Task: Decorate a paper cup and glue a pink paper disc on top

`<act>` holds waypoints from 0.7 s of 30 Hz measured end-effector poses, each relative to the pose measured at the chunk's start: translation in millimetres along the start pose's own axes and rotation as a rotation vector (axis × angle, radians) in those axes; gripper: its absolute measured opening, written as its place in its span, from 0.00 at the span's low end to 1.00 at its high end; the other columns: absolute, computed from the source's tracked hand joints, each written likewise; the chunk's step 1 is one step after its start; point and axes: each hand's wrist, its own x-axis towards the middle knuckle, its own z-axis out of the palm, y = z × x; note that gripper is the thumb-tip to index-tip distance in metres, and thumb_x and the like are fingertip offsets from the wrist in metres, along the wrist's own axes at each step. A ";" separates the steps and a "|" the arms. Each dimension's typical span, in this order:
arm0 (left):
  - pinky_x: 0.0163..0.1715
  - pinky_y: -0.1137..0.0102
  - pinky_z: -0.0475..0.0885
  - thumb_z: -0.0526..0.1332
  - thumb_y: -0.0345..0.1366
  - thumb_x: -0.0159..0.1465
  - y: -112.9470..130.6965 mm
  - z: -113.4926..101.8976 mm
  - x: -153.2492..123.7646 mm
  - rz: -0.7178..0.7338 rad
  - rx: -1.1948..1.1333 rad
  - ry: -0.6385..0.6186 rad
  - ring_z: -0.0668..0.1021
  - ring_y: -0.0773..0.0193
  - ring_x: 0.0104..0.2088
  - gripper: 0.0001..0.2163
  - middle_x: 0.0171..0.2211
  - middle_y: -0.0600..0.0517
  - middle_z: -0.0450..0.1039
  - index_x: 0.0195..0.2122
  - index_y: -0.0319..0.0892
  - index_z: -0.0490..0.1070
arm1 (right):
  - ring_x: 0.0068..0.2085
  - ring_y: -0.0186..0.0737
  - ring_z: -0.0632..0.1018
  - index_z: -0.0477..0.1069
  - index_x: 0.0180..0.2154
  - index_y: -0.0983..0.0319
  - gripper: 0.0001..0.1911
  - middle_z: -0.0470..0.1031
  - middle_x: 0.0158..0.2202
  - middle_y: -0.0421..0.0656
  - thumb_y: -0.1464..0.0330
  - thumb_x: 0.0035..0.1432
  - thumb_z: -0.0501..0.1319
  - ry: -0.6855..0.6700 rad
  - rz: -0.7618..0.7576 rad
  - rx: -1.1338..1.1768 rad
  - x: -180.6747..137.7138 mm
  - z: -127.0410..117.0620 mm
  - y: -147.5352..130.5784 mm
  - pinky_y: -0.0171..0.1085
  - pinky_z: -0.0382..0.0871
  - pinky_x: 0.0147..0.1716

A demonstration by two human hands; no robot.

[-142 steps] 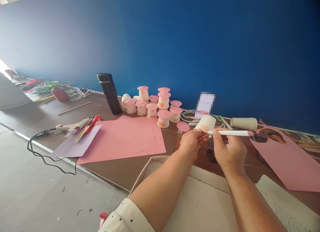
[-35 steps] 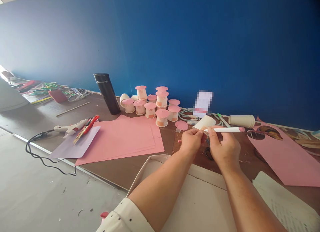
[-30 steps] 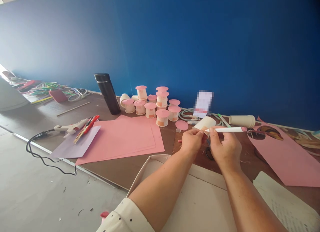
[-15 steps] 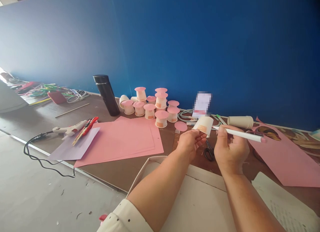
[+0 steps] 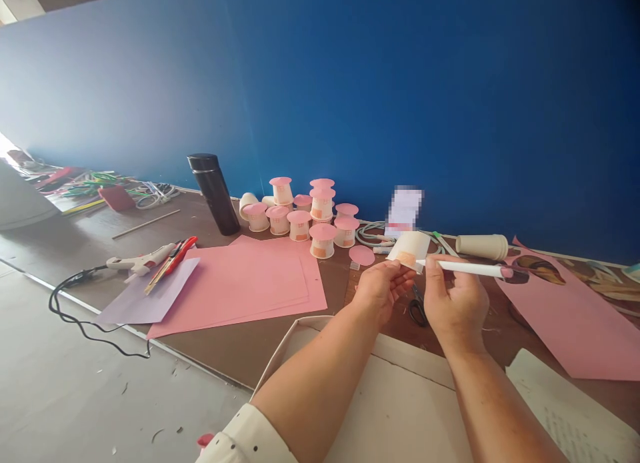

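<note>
My left hand (image 5: 383, 286) grips a white paper cup (image 5: 414, 243) by its rim; the cup is upside down and tilted, with an orange patch on its side. In my right hand (image 5: 455, 300) is a white marker pen (image 5: 473, 268), its tip at the cup's side by the orange patch. Behind my hands lies a pink paper disc (image 5: 361, 255). Several upside-down cups with pink disc tops, such as this decorated cup (image 5: 323, 242), stand to the left, some of them stacked. Scissors (image 5: 417, 311) lie under my hands, partly hidden.
Pink sheets (image 5: 240, 283), a lilac sheet (image 5: 160, 300), a cutter knife (image 5: 173, 263) and a glue gun (image 5: 143, 260) lie at left. A black flask (image 5: 215, 193) stands behind them. At right are stacked paper cups (image 5: 481, 246), sunglasses (image 5: 540, 270) and pink paper (image 5: 580, 330). A shallow white box (image 5: 400, 396) sits in front.
My right hand has moved slightly left, bringing the marker tip up to the cup by the orange patch. The left hand still grips the cup, nearly unmoved.
</note>
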 end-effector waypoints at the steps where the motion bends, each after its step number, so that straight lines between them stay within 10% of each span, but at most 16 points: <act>1: 0.40 0.72 0.76 0.60 0.26 0.66 -0.2 -0.2 -0.2 0.006 0.004 -0.005 0.80 0.66 0.31 0.07 0.31 0.45 0.77 0.32 0.33 0.76 | 0.40 0.50 0.81 0.76 0.37 0.62 0.16 0.82 0.37 0.53 0.58 0.64 0.56 -0.005 -0.013 0.001 -0.3 0.5 0.6 0.44 0.73 0.42; 9: 0.36 0.73 0.76 0.59 0.26 0.68 -0.9 -0.3 0.2 0.026 0.010 0.000 0.80 0.67 0.31 0.08 0.30 0.45 0.77 0.33 0.32 0.76 | 0.40 0.48 0.81 0.77 0.38 0.62 0.16 0.82 0.38 0.52 0.57 0.65 0.58 0.006 -0.032 0.000 -1.4 -0.2 1.4 0.43 0.73 0.42; 21: 0.36 0.75 0.76 0.62 0.29 0.67 -2.6 -2.5 5.4 0.086 -0.116 -0.103 0.81 0.66 0.34 0.05 0.34 0.45 0.78 0.35 0.34 0.77 | 0.33 0.40 0.80 0.74 0.47 0.62 0.18 0.82 0.40 0.48 0.58 0.61 0.62 0.084 0.478 0.337 8.3 0.8 11.7 0.41 0.75 0.37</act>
